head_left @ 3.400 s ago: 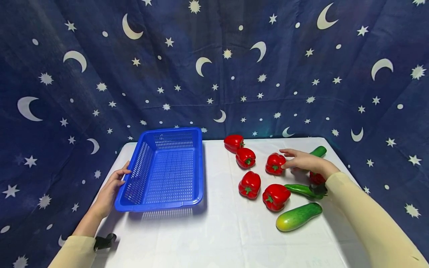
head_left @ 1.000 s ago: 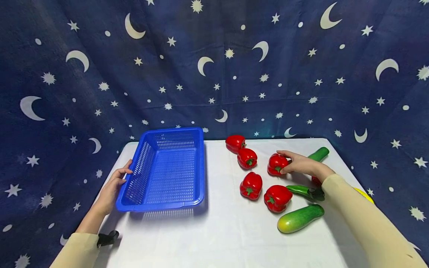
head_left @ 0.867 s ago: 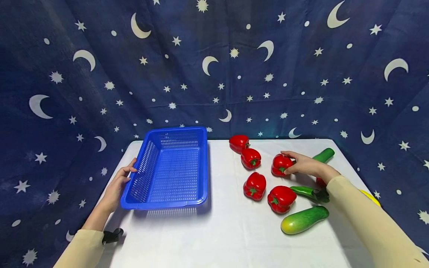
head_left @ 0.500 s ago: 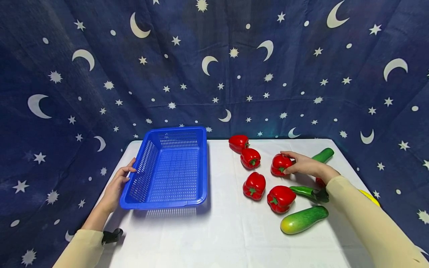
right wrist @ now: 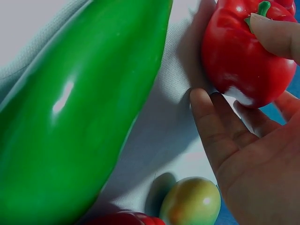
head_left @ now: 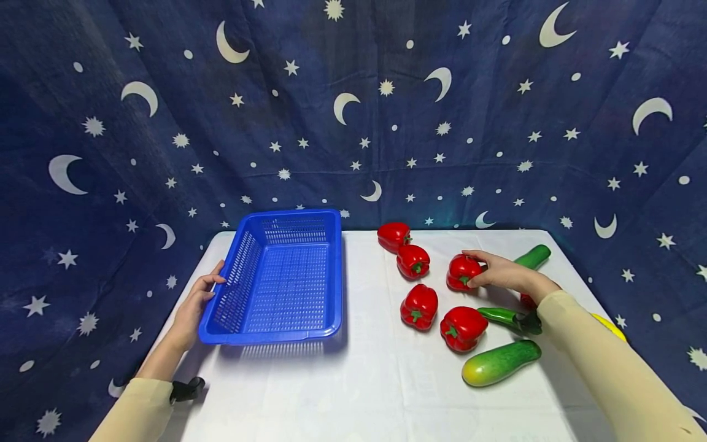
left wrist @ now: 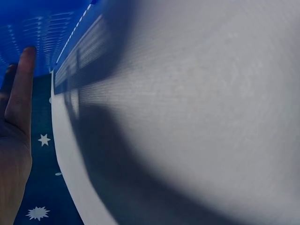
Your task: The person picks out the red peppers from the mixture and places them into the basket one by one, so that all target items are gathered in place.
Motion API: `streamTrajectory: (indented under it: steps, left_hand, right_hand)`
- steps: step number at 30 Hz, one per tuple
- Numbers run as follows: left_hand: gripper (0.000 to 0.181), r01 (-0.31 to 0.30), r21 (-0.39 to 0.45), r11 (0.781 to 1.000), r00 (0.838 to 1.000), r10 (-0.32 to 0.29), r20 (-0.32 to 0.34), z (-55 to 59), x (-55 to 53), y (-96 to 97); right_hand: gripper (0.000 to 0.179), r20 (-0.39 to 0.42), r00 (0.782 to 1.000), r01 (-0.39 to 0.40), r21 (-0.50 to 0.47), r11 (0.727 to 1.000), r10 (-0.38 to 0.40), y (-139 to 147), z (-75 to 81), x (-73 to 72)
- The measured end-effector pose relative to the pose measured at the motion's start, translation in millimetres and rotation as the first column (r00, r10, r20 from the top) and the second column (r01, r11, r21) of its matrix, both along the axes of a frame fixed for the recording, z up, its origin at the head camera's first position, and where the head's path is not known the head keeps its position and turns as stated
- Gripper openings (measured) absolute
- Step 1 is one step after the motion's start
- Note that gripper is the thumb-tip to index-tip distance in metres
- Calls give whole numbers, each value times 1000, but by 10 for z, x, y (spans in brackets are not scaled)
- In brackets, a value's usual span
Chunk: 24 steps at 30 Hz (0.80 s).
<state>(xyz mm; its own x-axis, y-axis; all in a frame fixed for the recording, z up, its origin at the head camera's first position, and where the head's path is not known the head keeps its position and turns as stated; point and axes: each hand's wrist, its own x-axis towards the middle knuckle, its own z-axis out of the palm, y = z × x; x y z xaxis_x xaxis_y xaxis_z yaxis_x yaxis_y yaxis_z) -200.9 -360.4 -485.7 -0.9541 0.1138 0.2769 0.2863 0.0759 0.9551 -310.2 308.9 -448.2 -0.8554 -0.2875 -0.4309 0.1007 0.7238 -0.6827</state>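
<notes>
My right hand holds a red bell pepper on the white table; its thumb lies by the green stem, the other fingers on the far side. The left hand rests its fingertips on the left rim of a blue plastic basket with slotted walls. In the left wrist view a straight finger touches the basket wall. Nearest the right hand's pepper are red bell peppers and a long green chili pepper, its end hidden by the wrist camera.
More red peppers lie between basket and hand. A green vegetable with a yellow end lies in front; a long green one lies behind the right wrist. Something yellow shows past the sleeve. A starry curtain hangs behind.
The right hand's fingers, spread beside the pepper at first, have closed around it; in the last second it has stayed still. The left hand keeps its place at the basket.
</notes>
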Motion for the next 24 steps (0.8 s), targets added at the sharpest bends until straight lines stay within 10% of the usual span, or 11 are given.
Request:
streamTrajectory:
  steps: [24]
  left_hand:
    - [35, -62, -88, 994, 998, 62, -4, -6, 34, 22]
  right_hand:
    - [98, -3, 1000, -5, 9, 1000, 5, -14, -5, -7]
